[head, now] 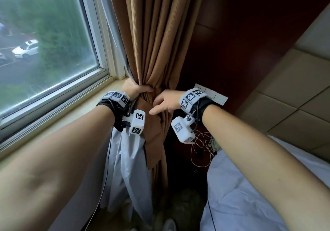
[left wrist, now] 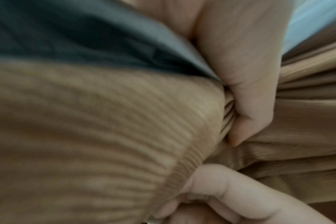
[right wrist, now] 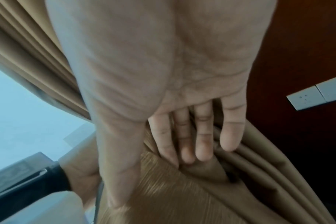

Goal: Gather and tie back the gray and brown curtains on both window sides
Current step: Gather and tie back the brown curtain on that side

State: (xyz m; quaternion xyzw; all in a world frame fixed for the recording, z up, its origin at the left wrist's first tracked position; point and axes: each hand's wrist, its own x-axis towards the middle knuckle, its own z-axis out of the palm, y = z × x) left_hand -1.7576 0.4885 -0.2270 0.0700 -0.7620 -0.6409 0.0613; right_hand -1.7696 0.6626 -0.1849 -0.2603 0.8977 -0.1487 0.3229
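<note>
The brown curtain [head: 160, 34] hangs beside the window, bunched into a narrow waist at sill height. My left hand [head: 139, 90] grips that waist, fingers curled round the folds; in the left wrist view the hand [left wrist: 246, 91] presses into the ribbed brown curtain [left wrist: 86, 128], with the gray curtain [left wrist: 77, 37] beside it. The gray curtain [head: 128, 168] falls loose below my left wrist. My right hand [head: 161, 103] lies on the folds just right of the grip. Its fingers [right wrist: 201, 144] are straight and flat against the brown curtain [right wrist: 182, 189], holding nothing.
The window [head: 44, 43] and its pale sill [head: 71, 109] are at the left. A dark wood wall [head: 250, 34] carries a white switch plate [head: 214, 95]. Tangled thin cables [head: 201, 145] hang below it. A bed with a white sheet [head: 241, 195] fills the lower right.
</note>
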